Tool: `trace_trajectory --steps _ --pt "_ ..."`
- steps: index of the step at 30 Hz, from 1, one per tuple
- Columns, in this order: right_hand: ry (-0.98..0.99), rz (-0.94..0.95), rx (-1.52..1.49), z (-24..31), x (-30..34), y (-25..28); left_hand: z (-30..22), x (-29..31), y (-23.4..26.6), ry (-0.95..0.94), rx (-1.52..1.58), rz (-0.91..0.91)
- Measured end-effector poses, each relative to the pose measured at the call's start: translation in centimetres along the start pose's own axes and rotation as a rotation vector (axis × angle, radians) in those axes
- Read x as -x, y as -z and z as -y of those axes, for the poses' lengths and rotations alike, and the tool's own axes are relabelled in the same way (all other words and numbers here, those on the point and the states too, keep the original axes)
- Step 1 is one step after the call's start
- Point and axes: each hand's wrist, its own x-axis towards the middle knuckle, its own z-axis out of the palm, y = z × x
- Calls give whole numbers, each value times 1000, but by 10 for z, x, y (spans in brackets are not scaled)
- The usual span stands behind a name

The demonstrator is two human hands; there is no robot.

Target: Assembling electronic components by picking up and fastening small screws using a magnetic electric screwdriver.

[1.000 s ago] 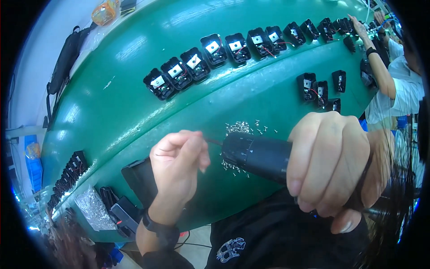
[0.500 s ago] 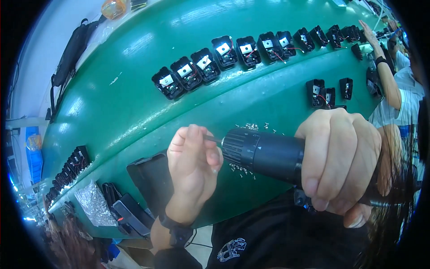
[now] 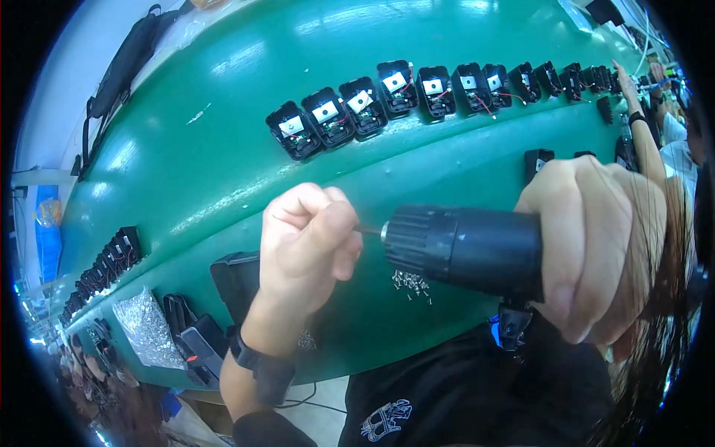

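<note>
My right hand (image 3: 596, 249) is wrapped around a black cordless drill (image 3: 477, 249), held level above the bench with its chuck toward the left. A thin drill bit (image 3: 370, 230) sticks out of the chuck. My left hand (image 3: 309, 238) is closed around the bit's tip, thumb pressed against curled fingers; whether a screw is in there too is hidden. Below the drill, loose silver screws (image 3: 411, 284) are scattered on the green bench (image 3: 357, 328). A dark open tray (image 3: 234, 279) lies partly behind my left forearm.
A row of open black housings (image 3: 328, 119) with wires and white labels curves along the far side. More housings (image 3: 104, 268) stand stacked at left, near a clear bag of screws (image 3: 149, 331) and black cases (image 3: 205, 343). Another person's arm (image 3: 644, 130) reaches in at far right.
The drill has shifted a little right and tilted slightly. My left hand has turned and curled tighter around the bit's tip. The whole view has shifted slightly.
</note>
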Motion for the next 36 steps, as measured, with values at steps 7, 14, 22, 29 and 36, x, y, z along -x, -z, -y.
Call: trace_trajectory --steps 7,14,22,29,36 --pt "145 -430 65 -8 3 -3 -21 -29 -1 157 -340 20" --pt "13 -94 508 -59 -25 54 -47 -84 38 -721 -1943 -49" --pt "-21 -189 595 -94 -29 72 -26 -111 49 -560 -1922 95" --pt "-44 -225 541 -106 -28 77 -31 -111 53 -545 -1927 95" --pt "-16 -191 437 -122 -31 87 -27 -117 62 -574 -1901 146"
